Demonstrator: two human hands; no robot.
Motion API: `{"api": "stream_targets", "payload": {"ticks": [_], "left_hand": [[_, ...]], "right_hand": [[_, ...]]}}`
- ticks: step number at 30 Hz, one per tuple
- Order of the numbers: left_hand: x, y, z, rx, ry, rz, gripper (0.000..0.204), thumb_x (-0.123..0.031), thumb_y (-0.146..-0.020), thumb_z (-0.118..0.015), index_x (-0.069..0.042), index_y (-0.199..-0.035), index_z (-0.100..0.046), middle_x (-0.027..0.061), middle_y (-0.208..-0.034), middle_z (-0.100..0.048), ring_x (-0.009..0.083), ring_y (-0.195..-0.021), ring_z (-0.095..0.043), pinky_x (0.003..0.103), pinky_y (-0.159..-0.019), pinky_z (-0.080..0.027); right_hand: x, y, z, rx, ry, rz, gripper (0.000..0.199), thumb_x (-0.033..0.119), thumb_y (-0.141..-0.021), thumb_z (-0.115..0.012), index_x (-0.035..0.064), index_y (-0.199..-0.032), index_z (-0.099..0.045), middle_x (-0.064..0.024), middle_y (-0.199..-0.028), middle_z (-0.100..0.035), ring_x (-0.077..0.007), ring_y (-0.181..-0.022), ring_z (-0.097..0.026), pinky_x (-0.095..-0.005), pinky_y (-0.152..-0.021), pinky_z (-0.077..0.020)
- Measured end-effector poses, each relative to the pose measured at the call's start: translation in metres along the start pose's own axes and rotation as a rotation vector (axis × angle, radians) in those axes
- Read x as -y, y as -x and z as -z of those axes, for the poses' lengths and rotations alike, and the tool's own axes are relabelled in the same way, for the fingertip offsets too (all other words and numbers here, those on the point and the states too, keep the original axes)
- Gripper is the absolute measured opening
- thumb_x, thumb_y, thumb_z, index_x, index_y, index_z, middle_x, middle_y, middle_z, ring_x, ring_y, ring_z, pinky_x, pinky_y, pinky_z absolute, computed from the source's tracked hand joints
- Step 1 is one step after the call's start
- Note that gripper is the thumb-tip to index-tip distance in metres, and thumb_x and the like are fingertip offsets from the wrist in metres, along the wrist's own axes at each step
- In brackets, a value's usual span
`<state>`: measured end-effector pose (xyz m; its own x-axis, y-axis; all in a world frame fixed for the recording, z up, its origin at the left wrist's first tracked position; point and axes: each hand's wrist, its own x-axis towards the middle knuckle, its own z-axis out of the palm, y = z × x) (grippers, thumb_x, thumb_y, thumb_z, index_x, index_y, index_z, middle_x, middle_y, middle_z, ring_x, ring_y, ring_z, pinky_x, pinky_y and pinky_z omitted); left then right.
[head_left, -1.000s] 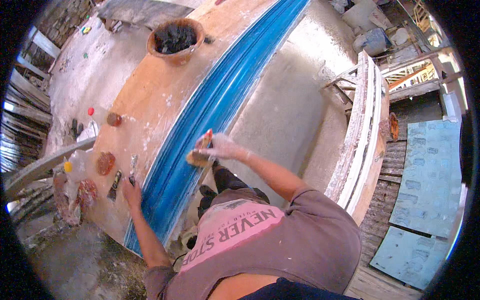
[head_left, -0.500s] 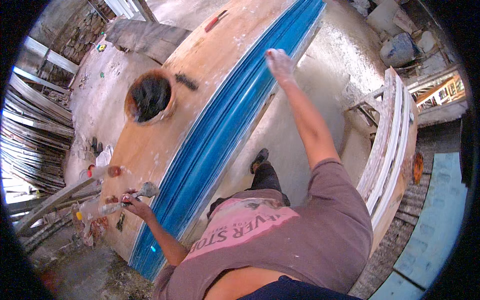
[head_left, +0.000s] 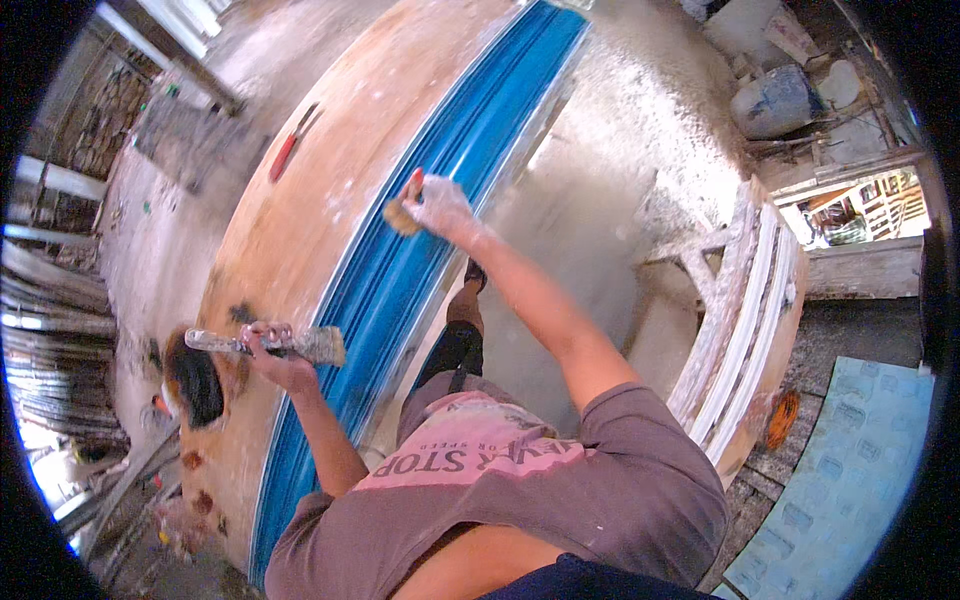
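Observation:
A long, glossy blue ridged trough (head_left: pixel 470 130) lies lengthwise on a worn wooden tabletop (head_left: pixel 270 230). My left hand (head_left: pixel 285 360), closed, grips a whitened paintbrush (head_left: pixel 318 345) by its handle, the bristles over the trough's left edge. White-coated, my right hand (head_left: pixel 445 208) is over the middle of the trough. It pinches a small tan pad-like piece (head_left: pixel 402 217) with a bit of red showing above it; whether this is a sponge or a brush I cannot tell. A round tub (head_left: pixel 172 385) with a dark inside stands by my left hand.
A red-handled tool (head_left: pixel 287 155) lies on the tabletop's far part. To the right stands a curved frame with long white strips (head_left: pixel 735 330). A blue printed sheet (head_left: pixel 835 470) lies at the lower right, and a blue-grey drum (head_left: pixel 778 103) stands at the upper right.
The view has shifted. My right hand has come back toward me along the trough. My left hand has moved up with the paintbrush, near the tub.

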<state>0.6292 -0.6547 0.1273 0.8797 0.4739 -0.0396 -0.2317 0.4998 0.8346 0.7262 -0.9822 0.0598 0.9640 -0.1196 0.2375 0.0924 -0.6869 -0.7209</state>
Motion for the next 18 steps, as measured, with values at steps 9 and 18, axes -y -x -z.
{"api": "stream_targets", "payload": {"ticks": [9,18], "left_hand": [[0.236,-0.021,-0.269,0.220,0.007,0.373,0.019,-0.030,-0.103,-0.052,-0.012,-0.096,-0.050,0.0004,-0.070,-0.044,0.0109,-0.051,-0.043,0.026,-0.046,-0.037],[0.337,0.037,-0.600,0.665,-0.381,0.618,0.018,-0.023,-0.098,-0.062,-0.009,-0.099,-0.050,-0.0010,-0.071,-0.045,0.0072,-0.051,-0.042,0.023,-0.040,-0.031]], "right_hand": [[-0.273,-0.270,0.204,-0.101,0.318,-0.123,0.027,0.035,-0.091,-0.059,0.0124,-0.085,-0.073,-0.0156,-0.087,-0.072,-0.0363,-0.083,-0.070,-0.0464,-0.075,-0.0573],[-0.399,-0.442,0.317,-0.058,0.295,-0.094,0.017,0.025,-0.093,-0.055,0.0133,-0.096,-0.068,-0.0107,-0.101,-0.068,-0.0325,-0.095,-0.067,-0.0432,-0.081,-0.0558]]}}
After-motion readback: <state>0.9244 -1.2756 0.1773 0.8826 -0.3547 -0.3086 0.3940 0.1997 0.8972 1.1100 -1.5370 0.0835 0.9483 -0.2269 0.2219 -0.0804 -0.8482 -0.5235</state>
